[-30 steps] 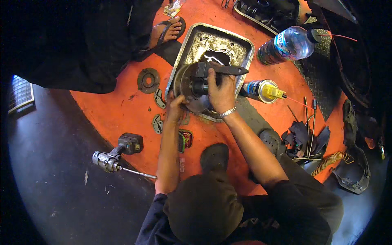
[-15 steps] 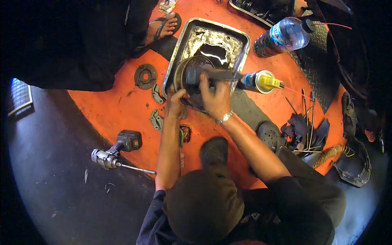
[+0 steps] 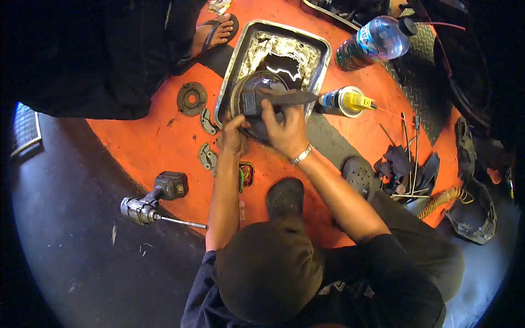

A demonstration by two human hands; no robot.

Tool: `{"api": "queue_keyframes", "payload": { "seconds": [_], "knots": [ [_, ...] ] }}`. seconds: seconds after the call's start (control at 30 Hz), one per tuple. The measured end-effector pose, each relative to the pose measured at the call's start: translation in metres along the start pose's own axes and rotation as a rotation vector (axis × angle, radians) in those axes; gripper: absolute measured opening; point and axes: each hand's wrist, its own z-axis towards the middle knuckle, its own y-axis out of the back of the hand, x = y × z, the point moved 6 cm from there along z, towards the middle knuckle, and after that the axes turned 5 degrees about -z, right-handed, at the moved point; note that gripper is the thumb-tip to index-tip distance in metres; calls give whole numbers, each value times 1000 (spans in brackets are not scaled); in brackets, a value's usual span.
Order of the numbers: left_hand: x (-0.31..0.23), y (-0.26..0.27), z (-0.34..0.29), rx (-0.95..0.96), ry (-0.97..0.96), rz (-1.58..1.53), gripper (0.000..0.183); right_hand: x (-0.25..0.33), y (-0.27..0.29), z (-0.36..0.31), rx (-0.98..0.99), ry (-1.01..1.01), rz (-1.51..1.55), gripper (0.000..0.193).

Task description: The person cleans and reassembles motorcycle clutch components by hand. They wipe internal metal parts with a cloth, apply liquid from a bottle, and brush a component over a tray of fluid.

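Observation:
My left hand [image 3: 234,134] is closed on the near-left rim of a round metal drum [image 3: 267,79], which is tilted over a shallow metal tray [image 3: 326,60]. Gripped in my right hand [image 3: 287,128] is a dark brush [image 3: 299,98]. Its blocky head is against the inside of the drum, and its handle points to the right. Grimy dark liquid pools in the tray beyond the drum. Just right of the brush handle stands a spray can [image 3: 350,101] with a yellow nozzle and a thin red straw.
Left of the tray lie a round plate [image 3: 192,99] and two curved shoes [image 3: 208,156]. A cordless impact driver [image 3: 156,199] rests near my left forearm. A plastic bottle [image 3: 377,44] stands at upper right, above several thin rods [image 3: 415,153]. Another person's sandalled foot [image 3: 221,31] is beside the tray.
The brush head has shifted slightly within the drum, and my right hand has moved with it. Both hands keep their hold. The whole view has drifted a little.

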Motion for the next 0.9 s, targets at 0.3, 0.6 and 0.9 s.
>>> {"api": "queue_keyframes", "payload": {
  "seconds": [0.3,0.6,0.9],
  "knots": [
    [-9,-22,-6,107,-48,10,26,-25,7,20,-40,-159,135,24],
    [-13,-31,-17,64,45,-18,17,-8,8,1,102,-122,48,26],
    [-4,-24,-1,-31,47,-213,53,-34,28,-46,325,-153,157,26]
  ]
}}
